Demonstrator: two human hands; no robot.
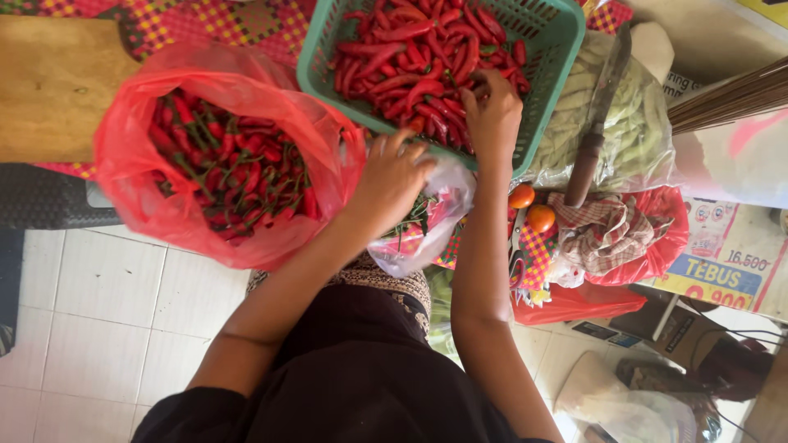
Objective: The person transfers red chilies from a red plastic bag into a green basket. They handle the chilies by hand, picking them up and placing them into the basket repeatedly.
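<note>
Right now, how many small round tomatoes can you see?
2. One tomato lies beside the knife handle; the second tomato touches it, next to the checked cloth. Others may be hidden.

Looks like a small food stall or home kitchen prep corner w/ goods for sale, can't tell which for sure. Cues: a green plastic lattice basket [548,49] heaped w/ long red chillies, a thin red plastic bag [131,176] stuffed w/ more chillies on green stems, a clear plastic bag of pale green bean pods [636,139] w/ a wooden-handled knife [593,148] laid on top, two small orange-red tomatoes [531,207]. All sits on a low table w/ a pink-and-yellow checked cloth [189,20]. White tiled floor [98,328] below. A printed price poster [726,262] at the right edge hints at selling.
</note>
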